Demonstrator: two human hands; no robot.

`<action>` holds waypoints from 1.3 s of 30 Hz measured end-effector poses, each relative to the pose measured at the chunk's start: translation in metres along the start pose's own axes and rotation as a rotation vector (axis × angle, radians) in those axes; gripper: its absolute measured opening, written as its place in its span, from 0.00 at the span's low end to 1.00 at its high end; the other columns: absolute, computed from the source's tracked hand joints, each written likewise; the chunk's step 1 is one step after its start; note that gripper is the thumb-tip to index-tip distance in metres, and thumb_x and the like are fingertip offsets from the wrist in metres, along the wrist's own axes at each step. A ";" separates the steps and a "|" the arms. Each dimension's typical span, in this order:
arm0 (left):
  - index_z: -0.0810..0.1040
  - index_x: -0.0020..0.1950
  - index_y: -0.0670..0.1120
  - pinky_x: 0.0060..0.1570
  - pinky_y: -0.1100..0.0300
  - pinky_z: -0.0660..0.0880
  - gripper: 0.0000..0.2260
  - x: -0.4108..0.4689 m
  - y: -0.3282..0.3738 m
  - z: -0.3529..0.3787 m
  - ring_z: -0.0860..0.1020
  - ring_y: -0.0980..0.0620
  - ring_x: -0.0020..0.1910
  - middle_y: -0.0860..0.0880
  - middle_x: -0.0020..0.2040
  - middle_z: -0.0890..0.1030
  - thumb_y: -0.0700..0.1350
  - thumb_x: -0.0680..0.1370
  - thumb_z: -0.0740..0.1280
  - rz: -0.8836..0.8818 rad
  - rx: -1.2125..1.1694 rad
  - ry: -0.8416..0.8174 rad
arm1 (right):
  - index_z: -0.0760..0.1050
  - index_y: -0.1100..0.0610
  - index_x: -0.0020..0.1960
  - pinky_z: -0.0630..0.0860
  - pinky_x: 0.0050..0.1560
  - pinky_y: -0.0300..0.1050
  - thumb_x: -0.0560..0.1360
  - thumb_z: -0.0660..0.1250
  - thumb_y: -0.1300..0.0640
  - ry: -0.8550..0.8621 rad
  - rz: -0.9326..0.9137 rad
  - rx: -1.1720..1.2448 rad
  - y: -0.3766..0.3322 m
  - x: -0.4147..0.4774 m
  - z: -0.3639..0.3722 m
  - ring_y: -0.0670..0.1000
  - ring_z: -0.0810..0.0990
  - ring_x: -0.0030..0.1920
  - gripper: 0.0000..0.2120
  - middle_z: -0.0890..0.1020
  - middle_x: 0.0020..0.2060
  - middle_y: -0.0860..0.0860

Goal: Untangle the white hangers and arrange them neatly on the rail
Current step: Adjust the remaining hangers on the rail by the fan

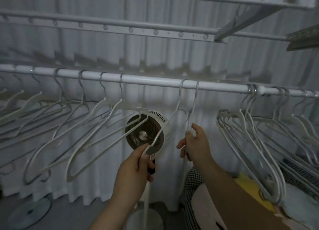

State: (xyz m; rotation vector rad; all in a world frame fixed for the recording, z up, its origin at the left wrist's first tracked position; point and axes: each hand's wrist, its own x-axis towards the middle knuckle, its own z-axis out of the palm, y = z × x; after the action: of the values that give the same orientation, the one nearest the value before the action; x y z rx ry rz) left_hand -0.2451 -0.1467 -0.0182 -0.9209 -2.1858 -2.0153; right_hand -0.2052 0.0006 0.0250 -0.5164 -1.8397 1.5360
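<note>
A white rail (155, 81) runs across the view. Several white hangers (82, 126) hang spaced out along its left half. A tangled bunch of white hangers (250, 136) crowds the right part. In the gap between them two hangers hook over the rail. My left hand (136, 164) is shut on the lower arm of the left one (172, 117), which swings out to the left. My right hand (195, 143) is shut on the right one (194, 108), which hangs almost straight down.
A round fan (145, 133) on a stand sits right behind the two held hangers, in front of a white curtain (181, 60). More rails (120, 26) run overhead. Checked and yellow fabric (245, 183) lies at the lower right. A round base (29, 212) rests on the floor at left.
</note>
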 end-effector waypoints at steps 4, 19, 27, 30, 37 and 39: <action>0.68 0.55 0.56 0.23 0.73 0.68 0.12 0.003 -0.010 -0.033 0.73 0.60 0.20 0.49 0.35 0.78 0.39 0.80 0.53 -0.030 -0.002 0.019 | 0.60 0.57 0.69 0.59 0.14 0.29 0.81 0.50 0.63 -0.042 -0.034 -0.003 -0.004 -0.009 0.031 0.42 0.66 0.12 0.17 0.73 0.27 0.56; 0.69 0.66 0.47 0.23 0.71 0.69 0.16 0.002 -0.030 -0.098 0.73 0.61 0.19 0.49 0.35 0.77 0.39 0.80 0.54 -0.029 -0.018 0.101 | 0.62 0.56 0.68 0.60 0.14 0.30 0.80 0.50 0.64 -0.075 -0.052 -0.040 -0.016 -0.022 0.104 0.43 0.65 0.12 0.17 0.73 0.26 0.56; 0.69 0.67 0.47 0.23 0.72 0.70 0.16 0.001 -0.029 -0.106 0.75 0.62 0.22 0.51 0.37 0.77 0.38 0.80 0.54 -0.005 0.009 0.109 | 0.63 0.57 0.67 0.59 0.13 0.29 0.80 0.50 0.63 -0.063 -0.034 -0.072 -0.019 -0.022 0.111 0.43 0.65 0.11 0.16 0.72 0.26 0.56; 0.69 0.67 0.47 0.25 0.73 0.71 0.16 0.002 -0.030 -0.107 0.76 0.62 0.22 0.53 0.38 0.78 0.39 0.80 0.54 0.001 0.026 0.106 | 0.63 0.57 0.67 0.59 0.14 0.29 0.80 0.50 0.63 -0.070 -0.030 -0.070 -0.018 -0.022 0.112 0.43 0.65 0.11 0.16 0.72 0.25 0.56; 0.68 0.68 0.48 0.24 0.73 0.71 0.17 0.000 -0.029 -0.104 0.76 0.63 0.22 0.54 0.38 0.77 0.39 0.80 0.54 -0.018 0.003 0.066 | 0.61 0.56 0.69 0.61 0.15 0.29 0.81 0.48 0.63 -0.066 -0.023 -0.043 -0.019 -0.023 0.106 0.42 0.64 0.11 0.18 0.72 0.27 0.57; 0.68 0.67 0.48 0.24 0.72 0.70 0.17 0.000 -0.027 -0.101 0.77 0.61 0.23 0.53 0.39 0.77 0.39 0.80 0.53 -0.024 -0.022 0.046 | 0.59 0.57 0.70 0.61 0.15 0.29 0.81 0.48 0.63 -0.055 -0.026 -0.051 -0.018 -0.023 0.101 0.42 0.64 0.11 0.18 0.72 0.27 0.57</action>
State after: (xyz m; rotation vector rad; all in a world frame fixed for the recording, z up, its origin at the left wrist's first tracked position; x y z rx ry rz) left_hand -0.2934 -0.2394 -0.0262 -0.8463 -2.1660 -2.0539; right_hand -0.2590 -0.0892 0.0291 -0.4765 -1.9243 1.5027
